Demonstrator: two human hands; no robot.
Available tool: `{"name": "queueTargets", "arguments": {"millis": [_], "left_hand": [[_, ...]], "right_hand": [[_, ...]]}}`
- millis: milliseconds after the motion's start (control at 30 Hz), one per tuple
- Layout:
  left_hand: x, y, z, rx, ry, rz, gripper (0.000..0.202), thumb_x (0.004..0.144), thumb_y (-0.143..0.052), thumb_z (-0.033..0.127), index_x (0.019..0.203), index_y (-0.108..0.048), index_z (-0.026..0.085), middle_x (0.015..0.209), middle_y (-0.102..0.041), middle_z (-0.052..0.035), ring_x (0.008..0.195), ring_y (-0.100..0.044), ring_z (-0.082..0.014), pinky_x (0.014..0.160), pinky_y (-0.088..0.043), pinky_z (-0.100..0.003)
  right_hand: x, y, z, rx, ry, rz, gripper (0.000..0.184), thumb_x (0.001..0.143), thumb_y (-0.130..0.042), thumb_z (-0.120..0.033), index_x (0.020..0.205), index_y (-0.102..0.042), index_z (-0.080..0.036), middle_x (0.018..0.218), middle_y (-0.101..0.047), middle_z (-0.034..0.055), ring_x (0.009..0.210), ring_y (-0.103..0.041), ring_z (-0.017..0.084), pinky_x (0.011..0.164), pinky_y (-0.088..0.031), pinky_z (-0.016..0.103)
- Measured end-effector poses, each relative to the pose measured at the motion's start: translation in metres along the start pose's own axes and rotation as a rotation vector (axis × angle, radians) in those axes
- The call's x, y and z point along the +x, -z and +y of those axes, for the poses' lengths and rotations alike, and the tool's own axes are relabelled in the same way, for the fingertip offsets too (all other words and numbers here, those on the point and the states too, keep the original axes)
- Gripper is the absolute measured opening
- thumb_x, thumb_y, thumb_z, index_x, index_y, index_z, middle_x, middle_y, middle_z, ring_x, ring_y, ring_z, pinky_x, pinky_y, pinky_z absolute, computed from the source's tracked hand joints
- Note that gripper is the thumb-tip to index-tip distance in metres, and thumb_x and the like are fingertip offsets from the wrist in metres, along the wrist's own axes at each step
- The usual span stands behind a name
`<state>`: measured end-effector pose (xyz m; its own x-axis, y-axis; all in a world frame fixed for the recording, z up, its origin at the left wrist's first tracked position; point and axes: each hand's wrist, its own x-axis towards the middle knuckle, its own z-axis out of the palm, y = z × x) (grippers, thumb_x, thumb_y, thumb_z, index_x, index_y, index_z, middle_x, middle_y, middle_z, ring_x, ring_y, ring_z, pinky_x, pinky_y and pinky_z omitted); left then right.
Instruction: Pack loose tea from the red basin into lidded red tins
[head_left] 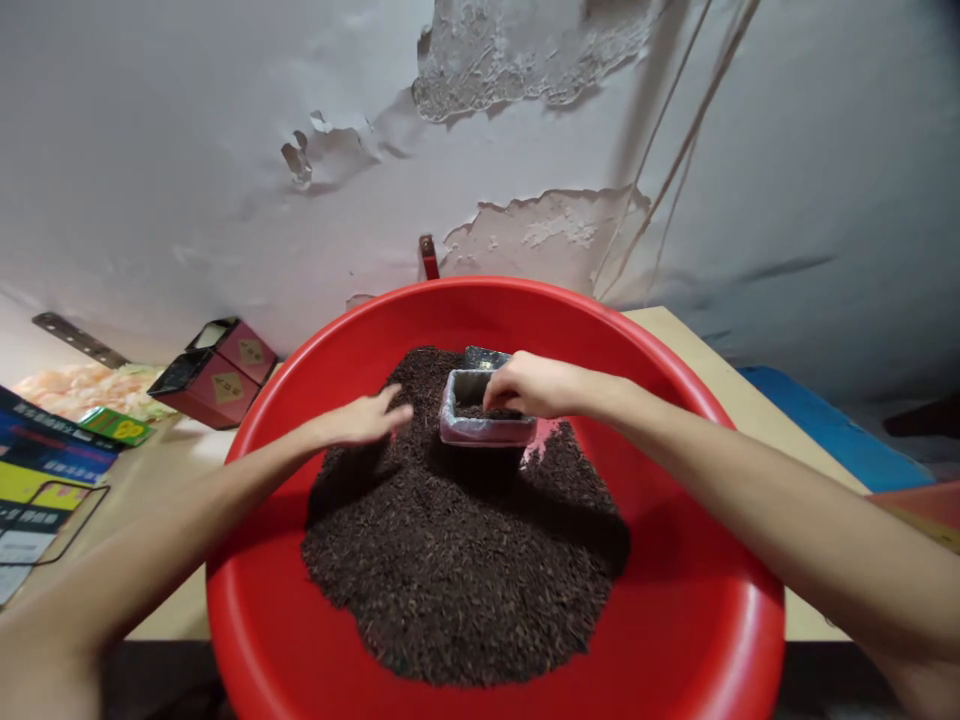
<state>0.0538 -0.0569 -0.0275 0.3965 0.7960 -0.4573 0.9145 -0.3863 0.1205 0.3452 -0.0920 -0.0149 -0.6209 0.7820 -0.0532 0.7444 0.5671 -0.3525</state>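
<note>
A wide red basin (690, 610) holds a heap of dark brown loose leaves (465, 560) that look like dried tea. On the heap stands a small rectangular box (484, 433) lined with a clear plastic bag, with some dark leaves inside. My right hand (544, 385) reaches over the box's right side, its fingers bent down together into it; what they pinch, if anything, is hidden. Just left of the box, my left hand (367, 418) hovers low by the leaves, fingers apart and holding nothing. Behind the box lies a dark shiny piece (486, 357).
The basin rests on a pale wooden table (161, 520). At left are pink and black boxes (232, 375), a green packet (116, 426) and a colourful printed box (45, 480). Behind rises a peeling wall (225, 180) with hanging cords (686, 140). Something blue (817, 425) lies at right.
</note>
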Motion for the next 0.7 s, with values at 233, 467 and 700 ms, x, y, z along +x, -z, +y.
{"name": "queueTargets", "arguments": {"millis": [233, 467, 700], "left_hand": [[-0.035, -0.068, -0.009, 0.169, 0.047, -0.547, 0.144, 0.058, -0.076, 0.077, 0.164, 0.007, 0.025, 0.167, 0.005, -0.0244, 0.15, -0.01, -0.0547, 0.112, -0.032, -0.068], [-0.034, -0.082, 0.004, 0.265, 0.007, -0.407, 0.109, 0.069, -0.084, 0.036, 0.16, -0.026, 0.023, 0.158, -0.034, -0.0233, 0.142, -0.039, -0.0481, 0.102, -0.05, -0.055], [-0.031, -0.079, 0.007, 0.343, -0.112, -0.391, 0.096, 0.071, -0.084, 0.036, 0.153, -0.037, 0.02, 0.145, -0.047, -0.0225, 0.13, -0.053, -0.0408, 0.1, -0.052, -0.047]], "right_hand": [[0.048, -0.006, -0.006, -0.133, -0.046, -0.561, 0.034, 0.067, -0.057, -0.002, 0.088, -0.079, -0.018, 0.065, -0.068, 0.0005, 0.053, -0.048, 0.012, 0.053, -0.034, 0.027], [0.06, -0.019, 0.003, 0.046, -0.084, -0.609, 0.056, 0.069, -0.053, 0.001, 0.113, -0.077, -0.023, 0.1, -0.078, 0.0028, 0.08, -0.066, 0.019, 0.067, -0.044, 0.028], [0.036, 0.006, -0.014, -0.115, -0.064, -0.41, 0.062, 0.077, -0.049, -0.003, 0.128, -0.071, -0.029, 0.112, -0.077, 0.0027, 0.08, -0.068, 0.018, 0.066, -0.046, 0.027]]}}
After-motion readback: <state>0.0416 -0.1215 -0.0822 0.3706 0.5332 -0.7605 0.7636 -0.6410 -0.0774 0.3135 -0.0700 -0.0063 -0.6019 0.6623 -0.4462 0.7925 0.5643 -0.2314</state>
